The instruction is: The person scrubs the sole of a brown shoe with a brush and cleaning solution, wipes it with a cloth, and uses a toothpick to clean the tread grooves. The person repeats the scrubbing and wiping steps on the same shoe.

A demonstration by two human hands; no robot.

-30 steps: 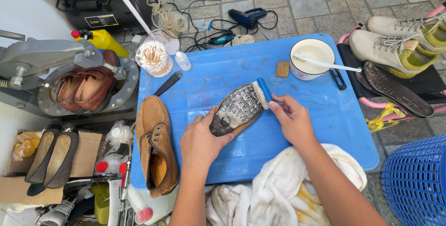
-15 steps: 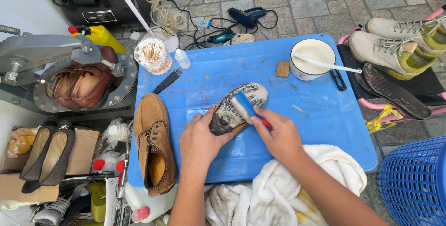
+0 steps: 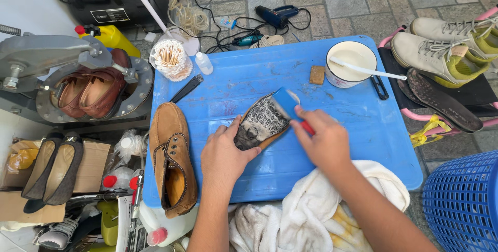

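Since half a second ago: brush point(image 3: 287, 101) shifted up the sole, from mid-sole toward the toe end; right hand point(image 3: 322, 140) moved up and right with it. Left hand point(image 3: 224, 154) unchanged at the heel.

Position: shoe point(image 3: 263, 121), sole up, centre of frame on blue table point(image 3: 363, 127). Left hand closed over the heel end, thumb on the sole edge, pinning it down. Right hand closed around the brush handle, red end showing at the fingers, blue head pressed on the lathered sole near the toe.

Orientation: long axis diagonal, heel at lower left under the left hand, toe pointing to upper right toward the white bowl point(image 3: 350, 64). Brush head set roughly across that axis.

Surroundings: second tan shoe point(image 3: 173, 159) upright at left of the table, long axis near vertical in frame. White towel point(image 3: 311, 215) at lower centre. Stick point(image 3: 369, 70) resting across the bowl.

Risks, as judged:
- Slip of the wet sole out of the left-hand grip on a hard stroke; cause: lather and one-ended hold.
- Foam running over the sole edge onto the suede upper; cause: sole tilted, brushing close to the rim.
- Overshoot past the toe, flicking foam across the table toward the bowl; cause: stroke direction.
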